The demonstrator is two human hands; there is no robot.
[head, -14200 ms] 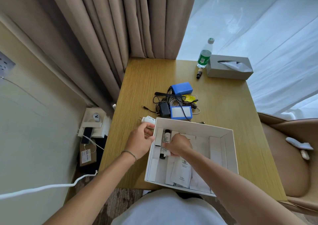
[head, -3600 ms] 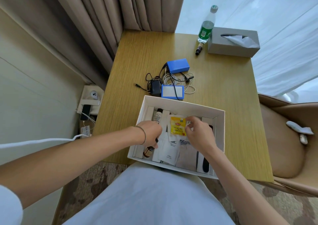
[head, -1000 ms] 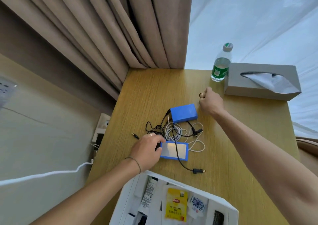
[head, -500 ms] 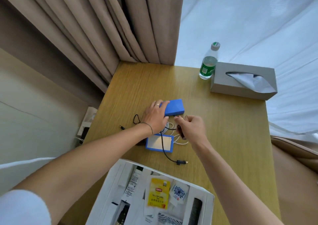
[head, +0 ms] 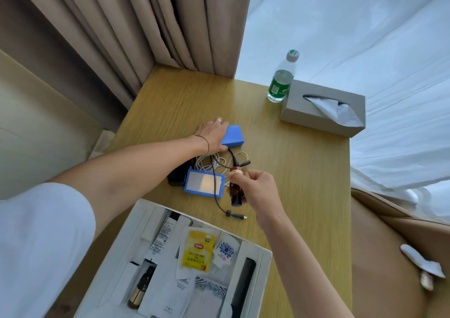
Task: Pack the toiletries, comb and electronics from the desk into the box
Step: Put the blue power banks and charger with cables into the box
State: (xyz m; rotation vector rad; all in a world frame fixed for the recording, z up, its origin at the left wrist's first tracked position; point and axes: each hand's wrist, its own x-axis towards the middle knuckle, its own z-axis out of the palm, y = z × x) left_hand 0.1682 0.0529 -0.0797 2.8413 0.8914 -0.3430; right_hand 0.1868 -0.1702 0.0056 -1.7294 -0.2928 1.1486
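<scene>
The white box sits at the desk's near edge and holds a tube, a dark bottle, a yellow tea bag, sachets and, along its right wall, a black comb. Beyond it lie a flat blue pack, a black adapter and tangled cables. The desk's right half is bare wood up to the tissue box and water bottle at the far edge. The left hand grips the blue block. The right hand holds a small brown bottle above the cables.
</scene>
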